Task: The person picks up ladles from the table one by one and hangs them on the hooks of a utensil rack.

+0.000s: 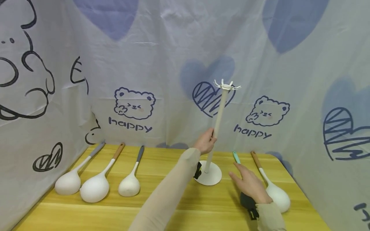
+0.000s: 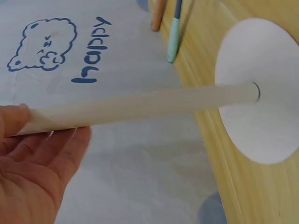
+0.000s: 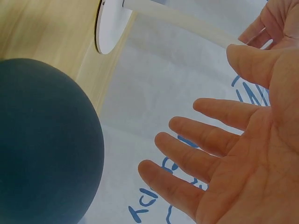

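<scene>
left hand (image 1: 204,141) grips hook stand (image 1: 220,112) | right hand (image 1: 251,184) spread near dark ladle (image 3: 49,144) | seemingly steadying; next likely calls for grasping

Wood tbl (image 1: 95,215), grey backdrop (image 1: 170,41) w/ 2 "happy" bears (image 1: 135,104)

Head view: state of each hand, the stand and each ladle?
Stand: hooks at top, bare
Left hand: gripping the stand's pole
Right hand: open, holding nothing
Grey-handled ladle: lying, rounded side up
Left brown-handled ladle: lying, rounded side up
Dark-handled ladle: lying, rounded side up
Mint-handled ladle: lying, partly hidden by the right hand
Right brown-handled ladle: lying, rounded side up, partly covered
</scene>
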The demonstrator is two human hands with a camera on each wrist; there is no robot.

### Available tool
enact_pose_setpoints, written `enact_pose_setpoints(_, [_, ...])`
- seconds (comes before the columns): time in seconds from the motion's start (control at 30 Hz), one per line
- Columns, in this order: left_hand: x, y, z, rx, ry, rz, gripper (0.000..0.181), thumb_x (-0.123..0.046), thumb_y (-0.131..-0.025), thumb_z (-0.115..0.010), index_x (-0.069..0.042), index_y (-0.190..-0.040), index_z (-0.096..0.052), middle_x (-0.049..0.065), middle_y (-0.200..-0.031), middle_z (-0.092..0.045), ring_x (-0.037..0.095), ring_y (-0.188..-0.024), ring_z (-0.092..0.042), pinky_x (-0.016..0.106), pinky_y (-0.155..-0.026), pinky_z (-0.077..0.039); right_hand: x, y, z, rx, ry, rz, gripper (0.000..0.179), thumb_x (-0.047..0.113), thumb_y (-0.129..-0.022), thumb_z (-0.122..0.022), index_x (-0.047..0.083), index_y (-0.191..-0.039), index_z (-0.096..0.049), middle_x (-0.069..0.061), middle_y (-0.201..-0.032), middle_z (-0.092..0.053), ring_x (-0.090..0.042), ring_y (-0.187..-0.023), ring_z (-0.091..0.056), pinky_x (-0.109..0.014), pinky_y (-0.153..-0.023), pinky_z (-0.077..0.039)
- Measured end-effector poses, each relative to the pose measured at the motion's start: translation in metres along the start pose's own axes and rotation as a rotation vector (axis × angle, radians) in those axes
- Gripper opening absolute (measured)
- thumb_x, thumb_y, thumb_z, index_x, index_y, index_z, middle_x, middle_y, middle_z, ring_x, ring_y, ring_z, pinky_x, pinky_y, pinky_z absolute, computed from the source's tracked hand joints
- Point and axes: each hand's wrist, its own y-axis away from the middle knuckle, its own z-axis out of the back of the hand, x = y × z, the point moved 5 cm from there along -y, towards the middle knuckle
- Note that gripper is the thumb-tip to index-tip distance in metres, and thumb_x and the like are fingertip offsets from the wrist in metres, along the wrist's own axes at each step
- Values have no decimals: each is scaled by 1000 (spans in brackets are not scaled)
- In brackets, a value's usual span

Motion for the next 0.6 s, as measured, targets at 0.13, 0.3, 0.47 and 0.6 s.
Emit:
enact_pose_setpoints(0.13, [1,1,0,9,25,-6,17,-17,-105,-44,-8,-119,-48,5,-92,-55,17,-82,-54,30,-73,-51,-1,-1,-1,1,5,-3,62,44,-102,-49,-1,-144,-44,-25,-146,-47,-45,-133,-45,-61,-107,-38])
enact_pose_setpoints(0.3, [5,7,5,-4,82,-14,19,-20,-106,-43,-11,-122,-48,7,-98,-60,17,-85,-56,31,-75,-52,1,-4,-6,-1,-3,1,60,44,-101,-49,0,-142,-47,-23,-144,-50,-44,-131,-47,-60,-107,-39])
enact_pose_setpoints(0.47, [5,15,12,-4,115,-71,20,-18,-106,-44,-9,-122,-50,14,-107,-64,23,-94,-63,34,-82,-55,8,-5,-12,11,-14,13,62,47,-101,-49,1,-143,-47,-22,-143,-51,-44,-129,-49,-60,-105,-40])
enact_pose_setpoints(0.6, [9,19,18,-5,135,-93,22,-17,-105,-46,-9,-124,-51,11,-107,-63,23,-98,-65,36,-86,-56,13,-6,-16,19,-18,20,61,46,-101,-49,2,-144,-47,-21,-144,-50,-43,-130,-49,-60,-105,-41])
